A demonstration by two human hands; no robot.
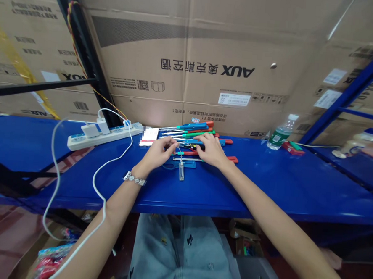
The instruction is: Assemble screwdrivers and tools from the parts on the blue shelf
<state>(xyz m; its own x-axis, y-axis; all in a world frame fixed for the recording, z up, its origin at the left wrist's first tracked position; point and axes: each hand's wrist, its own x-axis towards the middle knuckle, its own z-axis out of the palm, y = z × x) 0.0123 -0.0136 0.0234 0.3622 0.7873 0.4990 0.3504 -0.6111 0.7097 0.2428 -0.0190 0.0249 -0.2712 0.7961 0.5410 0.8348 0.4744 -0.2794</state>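
My left fingers (172,147) pinch the clear-handled tool (181,173) at its far end, its length running toward me; my right fingers (205,140), farther off, overlie screwdrivers (191,131), grip unclear.

Screwdrivers (203,127) are spread in a pile on the middle of the surface (265,186), near its back. A small tool (181,171) is set in front of them. A phone (149,136) is placed just left of the pile, and a power strip (110,137) farther left, with plugs (91,130) put in it. A cord (94,180) is led over the surface and down past its front edge. To the right of the pile, a bottle (281,132) is stood, with a little pack (292,148) beside it and a jar (358,143) farther right. Big boxes (198,43) are put behind the surface.
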